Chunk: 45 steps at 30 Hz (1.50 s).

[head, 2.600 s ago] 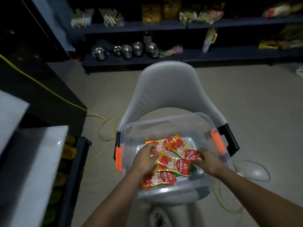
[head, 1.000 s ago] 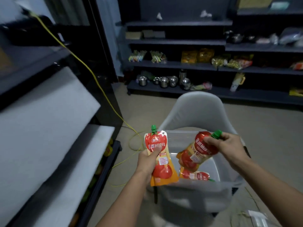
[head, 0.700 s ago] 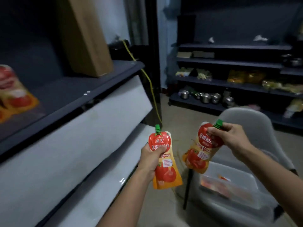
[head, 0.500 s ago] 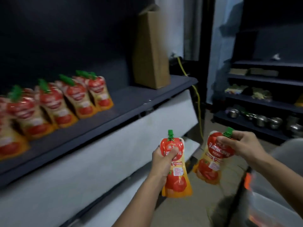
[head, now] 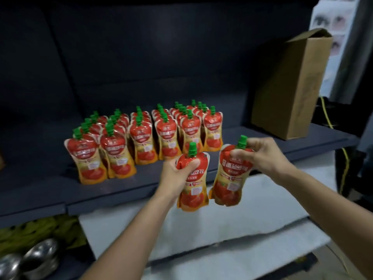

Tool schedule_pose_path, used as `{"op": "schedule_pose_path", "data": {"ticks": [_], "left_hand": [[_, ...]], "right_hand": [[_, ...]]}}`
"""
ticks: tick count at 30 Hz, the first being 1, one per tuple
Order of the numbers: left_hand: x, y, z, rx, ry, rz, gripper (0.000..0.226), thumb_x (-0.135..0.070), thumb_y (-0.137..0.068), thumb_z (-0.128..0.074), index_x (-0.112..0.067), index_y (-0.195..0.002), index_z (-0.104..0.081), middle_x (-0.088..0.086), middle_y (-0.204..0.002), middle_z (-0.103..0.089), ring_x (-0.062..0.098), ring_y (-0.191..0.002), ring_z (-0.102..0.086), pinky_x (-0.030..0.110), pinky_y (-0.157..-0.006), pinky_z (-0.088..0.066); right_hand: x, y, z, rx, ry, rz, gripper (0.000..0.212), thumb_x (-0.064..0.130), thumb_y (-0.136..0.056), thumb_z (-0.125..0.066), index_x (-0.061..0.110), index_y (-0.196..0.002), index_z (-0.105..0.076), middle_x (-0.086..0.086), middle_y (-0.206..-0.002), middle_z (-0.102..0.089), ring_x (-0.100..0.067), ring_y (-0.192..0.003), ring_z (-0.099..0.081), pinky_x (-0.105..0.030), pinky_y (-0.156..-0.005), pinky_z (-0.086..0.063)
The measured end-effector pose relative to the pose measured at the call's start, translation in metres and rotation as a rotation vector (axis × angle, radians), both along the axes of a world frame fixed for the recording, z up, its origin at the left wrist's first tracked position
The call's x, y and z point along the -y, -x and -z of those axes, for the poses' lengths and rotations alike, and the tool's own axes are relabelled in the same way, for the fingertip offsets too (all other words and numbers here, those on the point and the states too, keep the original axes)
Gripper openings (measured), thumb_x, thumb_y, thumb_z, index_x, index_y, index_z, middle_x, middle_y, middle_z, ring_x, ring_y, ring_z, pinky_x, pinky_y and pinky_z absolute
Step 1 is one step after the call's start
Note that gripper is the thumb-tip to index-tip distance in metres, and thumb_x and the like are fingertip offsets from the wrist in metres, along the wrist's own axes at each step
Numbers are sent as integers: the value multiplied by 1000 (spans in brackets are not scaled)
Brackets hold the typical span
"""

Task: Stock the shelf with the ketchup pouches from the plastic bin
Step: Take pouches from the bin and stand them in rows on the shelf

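Observation:
I hold one red and orange ketchup pouch with a green cap in each hand, upright, just in front of the dark shelf (head: 50, 184). My left hand (head: 177, 174) grips the left pouch (head: 193, 190) around its upper part. My right hand (head: 266, 156) pinches the right pouch (head: 230, 178) near its cap. Several rows of the same pouches (head: 141, 138) stand upright on the shelf, behind and to the left of my hands. The plastic bin is out of view.
A tilted open cardboard box (head: 290, 87) stands on the shelf's right end. White panels (head: 222, 229) lie below the shelf edge. Steel bowls (head: 30, 259) sit on a lower level at the bottom left. A yellow cable (head: 328, 116) hangs at the right.
I have taken two pouches out of the bin and turned left from it to face the stocked shelf. Both pouches now hang close to the shelf's front edge.

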<state>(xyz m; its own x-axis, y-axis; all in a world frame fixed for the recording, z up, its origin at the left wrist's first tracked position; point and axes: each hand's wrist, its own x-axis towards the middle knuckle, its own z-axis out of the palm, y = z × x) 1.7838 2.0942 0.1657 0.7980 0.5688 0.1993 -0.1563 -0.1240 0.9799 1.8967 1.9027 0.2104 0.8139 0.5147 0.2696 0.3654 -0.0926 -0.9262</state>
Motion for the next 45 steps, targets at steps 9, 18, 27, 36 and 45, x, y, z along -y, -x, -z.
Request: {"op": "schedule_pose_path", "data": {"ticks": [9, 18, 27, 36, 45], "left_hand": [[-126, -32, -71, -166, -406, -15, 30, -16, -77, -80, -15, -106, -74, -3, -101, -76, 12, -90, -73, 32, -80, -59], [-183, -51, -91, -576, -921, -90, 20, -21, -76, -82, -14, -91, -71, -2, -94, -72, 16, -88, -68, 35, -79, -57], [-194, -56, -106, -666, -1110, -141, 21, -19, -73, -83, -20, -87, -67, -4, -93, -64, 14, -79, -61, 33, -76, -53], [-203, -54, -105, -674, -1141, -145, 26, -19, -76, -81, -25, -96, -65, 0, -119, -60, 21, -99, -60, 41, -88, -55], [-206, -53, -102, -646, -1137, -114, 27, -18, -79, -78, -23, -102, -65, 3, -129, -58, 24, -109, -60, 39, -90, -54]], "right_hand": [[-143, -54, -31, 133, 31, -189, 25, 22, -79, -75, 12, -101, -72, 3, -96, -75, -10, -88, -72, -30, -77, -59], [-197, -85, -6, 148, 258, -269, 38, 15, -79, -74, 12, -116, -64, -2, -115, -69, -17, -107, -65, -44, -92, -54], [-212, -88, -16, 200, 293, -340, 30, 11, -84, -70, 10, -112, -64, 8, -100, -68, -16, -103, -66, -19, -69, -56], [-229, -85, -13, 202, 260, -343, 25, 10, -85, -69, 15, -108, -64, 19, -89, -64, -2, -88, -65, -19, -67, -58], [-230, -86, -15, 240, 323, -340, 13, 12, -85, -68, 19, -95, -65, 14, -91, -67, -3, -86, -65, -17, -68, -56]]}}
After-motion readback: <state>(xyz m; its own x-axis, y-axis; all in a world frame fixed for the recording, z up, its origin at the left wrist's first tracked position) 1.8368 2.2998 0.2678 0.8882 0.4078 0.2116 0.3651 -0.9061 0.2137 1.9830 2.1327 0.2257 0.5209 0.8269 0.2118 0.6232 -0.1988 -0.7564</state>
